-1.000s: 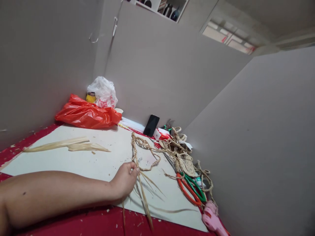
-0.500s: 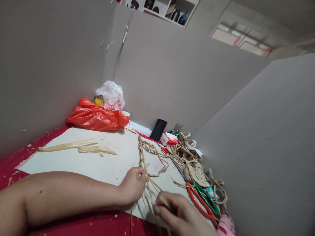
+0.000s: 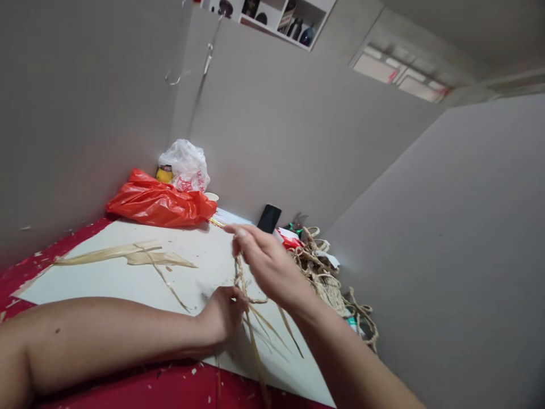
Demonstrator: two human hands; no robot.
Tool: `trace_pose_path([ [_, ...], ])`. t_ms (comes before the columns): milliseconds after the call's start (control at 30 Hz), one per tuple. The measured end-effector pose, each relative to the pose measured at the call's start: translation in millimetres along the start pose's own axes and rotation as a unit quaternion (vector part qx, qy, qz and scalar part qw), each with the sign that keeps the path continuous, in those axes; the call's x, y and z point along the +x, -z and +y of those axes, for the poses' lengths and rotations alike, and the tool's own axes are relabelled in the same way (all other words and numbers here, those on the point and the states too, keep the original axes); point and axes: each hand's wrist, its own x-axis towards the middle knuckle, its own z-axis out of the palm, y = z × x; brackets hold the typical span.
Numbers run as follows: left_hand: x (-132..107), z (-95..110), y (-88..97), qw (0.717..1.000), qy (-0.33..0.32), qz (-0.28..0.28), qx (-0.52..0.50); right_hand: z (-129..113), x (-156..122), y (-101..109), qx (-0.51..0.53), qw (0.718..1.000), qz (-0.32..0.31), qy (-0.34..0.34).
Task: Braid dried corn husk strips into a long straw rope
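My left hand (image 3: 223, 318) pinches a braided straw cord (image 3: 239, 272) near the lower middle of the head view. Loose flat strands (image 3: 255, 352) fan out below that grip toward the front edge. My right hand (image 3: 266, 261) is stretched out above the upper part of the braid, fingers extended, with nothing visible in them. It and its forearm hide much of the cord's loop. Left of the hands, two pale dry husk strips (image 3: 162, 259) lie on a white sheet (image 3: 204, 244), and a thin strand (image 3: 166, 281) crosses them.
A red plastic bag (image 3: 162, 201), a white bag (image 3: 187, 162) and a yellow jar (image 3: 164, 174) stand at the back left. Against the back wall leans a phone (image 3: 269, 218). Coiled braided rope (image 3: 327, 287) is heaped at right. Scraps dot the red cloth (image 3: 149, 389).
My right hand has moved from the loose strands up and forward over the braid. A thin strand now appears across the husk strips. My left hand keeps its pinch; the view has shifted slightly.
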Motion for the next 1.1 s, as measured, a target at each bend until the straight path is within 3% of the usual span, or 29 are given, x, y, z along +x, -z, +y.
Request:
trace_pose_path([
  [133, -0.9, -3.4, -0.2, 1.000, 0.004, -0.023, 0.004, 33.6, -48.4, 28.7, 0.037, 0.991, -0.004, -0.125],
  [200, 0.3, -6.0, -0.7, 0.999, 0.004, -0.032, 0.011, 54.3, -72.0, 31.0, 0.078, 0.978, -0.016, -0.192],
  [267, 1.5, -7.4, -1.1, 0.999, 0.006, -0.033, 0.015, 73.3, -90.0, 26.6, 0.088, 0.972, -0.012, -0.217],
  [433, -0.2, -1.5, -1.3, 0.999, 0.002, -0.049, -0.006, 97.6, -104.5, 11.3, 0.041, 0.982, 0.035, -0.183],
  [667, -3.8, 6.5, -1.7, 0.996, 0.030, -0.078, -0.042, 106.2, -98.0, 0.3, 0.127, 0.972, 0.005, -0.198],
  [800, -2.3, 3.6, -1.9, 0.995, 0.027, -0.081, -0.043, 113.4, -98.3, -4.7, 0.117, 0.968, 0.008, -0.223],
  [967, -2.0, 3.5, -2.4, 0.995, 0.046, -0.083, -0.026, 121.1, -99.4, -8.3, 0.128, 0.969, 0.027, -0.209],
  [1100, -2.4, 4.0, -2.6, 0.996, 0.041, -0.085, 0.010, 125.5, -99.2, -6.8, 0.027, 0.989, 0.013, -0.146],
])
